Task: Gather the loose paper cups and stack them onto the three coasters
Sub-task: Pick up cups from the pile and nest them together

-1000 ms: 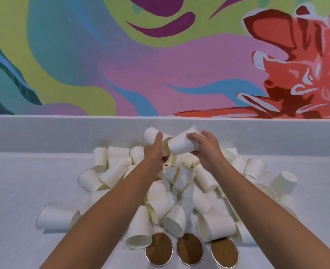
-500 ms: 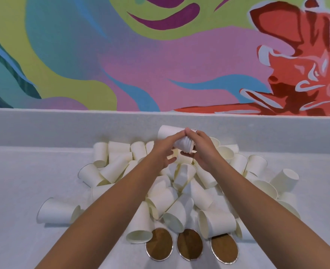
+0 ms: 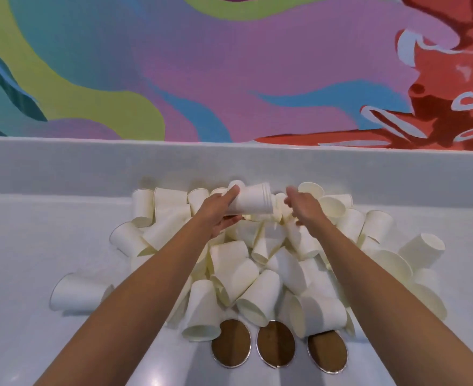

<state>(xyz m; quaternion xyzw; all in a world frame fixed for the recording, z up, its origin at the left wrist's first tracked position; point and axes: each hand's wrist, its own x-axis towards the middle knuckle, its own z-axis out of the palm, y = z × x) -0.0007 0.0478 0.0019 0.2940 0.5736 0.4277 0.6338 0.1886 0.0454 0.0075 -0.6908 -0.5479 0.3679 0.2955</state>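
Observation:
A heap of white paper cups (image 3: 260, 263) lies tumbled on the white counter (image 3: 34, 246). Three brown round coasters sit in a row at the front: left coaster (image 3: 231, 347), middle coaster (image 3: 276, 348), right coaster (image 3: 328, 353). None of them bears a stack; cups overlap the far edge of the right one. My left hand (image 3: 218, 213) grips a short nested stack of cups (image 3: 253, 202), held sideways above the back of the heap. My right hand (image 3: 302, 206) hovers just right of that stack, fingers spread, holding nothing.
A lone cup (image 3: 80, 292) lies on its side at the left of the heap. More cups (image 3: 421, 250) spill to the right. A low white back ledge (image 3: 62, 168) runs behind the heap, under a colourful mural wall.
The cup from my right hand has been nested into the one in my left. My right hand has let go and drawn slightly right; the view has tilted down a little.

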